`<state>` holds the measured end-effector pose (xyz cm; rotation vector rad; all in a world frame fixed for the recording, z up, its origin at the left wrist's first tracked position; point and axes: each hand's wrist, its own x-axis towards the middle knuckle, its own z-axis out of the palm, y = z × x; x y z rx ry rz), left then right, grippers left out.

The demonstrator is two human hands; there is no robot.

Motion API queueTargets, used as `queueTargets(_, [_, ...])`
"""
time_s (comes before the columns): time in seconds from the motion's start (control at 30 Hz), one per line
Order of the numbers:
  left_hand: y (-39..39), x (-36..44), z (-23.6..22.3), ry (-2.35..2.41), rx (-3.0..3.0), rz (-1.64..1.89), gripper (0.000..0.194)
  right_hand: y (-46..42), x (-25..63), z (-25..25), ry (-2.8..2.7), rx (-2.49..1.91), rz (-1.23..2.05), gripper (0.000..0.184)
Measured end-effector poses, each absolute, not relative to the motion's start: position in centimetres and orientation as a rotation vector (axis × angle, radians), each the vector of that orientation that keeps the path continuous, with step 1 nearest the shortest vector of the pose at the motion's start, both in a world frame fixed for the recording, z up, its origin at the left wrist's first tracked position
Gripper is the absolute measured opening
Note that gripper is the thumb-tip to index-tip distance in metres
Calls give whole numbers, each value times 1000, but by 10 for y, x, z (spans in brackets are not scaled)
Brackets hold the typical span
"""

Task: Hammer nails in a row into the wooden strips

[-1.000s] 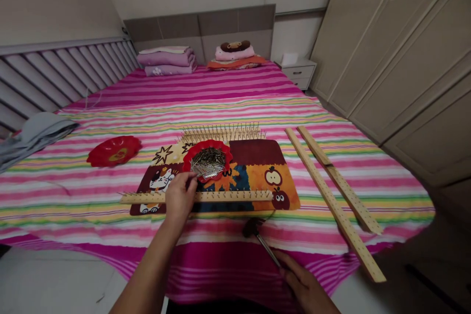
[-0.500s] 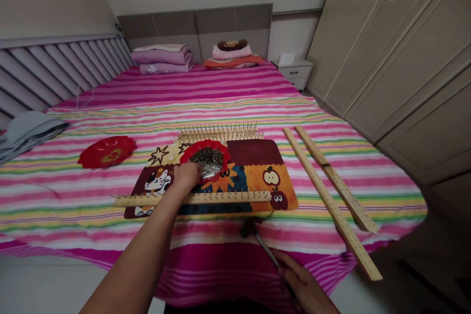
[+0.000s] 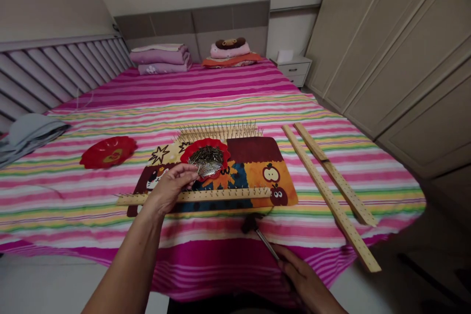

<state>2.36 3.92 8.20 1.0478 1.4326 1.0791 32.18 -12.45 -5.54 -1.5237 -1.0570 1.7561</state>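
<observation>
My left hand (image 3: 171, 186) is at the near left rim of a red scalloped bowl (image 3: 187, 149), its fingertips pinched together; whatever is between them is too small to make out. Loose metal nails (image 3: 209, 158) fill the bowl. Under my left wrist runs a wooden strip (image 3: 221, 195) with a row of nails standing up along it. My right hand (image 3: 300, 274) grips a hammer (image 3: 265, 243) by its handle, low at the front of the bed. The hammer's dark head points away from me, just short of the nailed strip.
A patterned placemat (image 3: 257, 152) lies under the bowl. Behind it are wooden strips (image 3: 221, 133) bristling with nails. Two long strips with holes or dots (image 3: 324, 181) lie at right. A red plate (image 3: 108, 152) sits at left, grey cloth (image 3: 31, 132) beyond. Folded bedding (image 3: 162, 59) is by the headboard.
My left hand has drawn back slightly from the nails in the bowl and turned, showing more of its fingers. The right hand and hammer are nearly still.
</observation>
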Motion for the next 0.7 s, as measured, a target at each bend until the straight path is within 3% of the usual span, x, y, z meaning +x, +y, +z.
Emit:
queueTargets(0.2, [13,19,76,1314,870,1117,28,-125,319,-56,-938,-1515,1833,61])
queueTargets(0.7, [0,33,38,1611,960,1214,42,-128,315,-32,-934,-1619,1799,59])
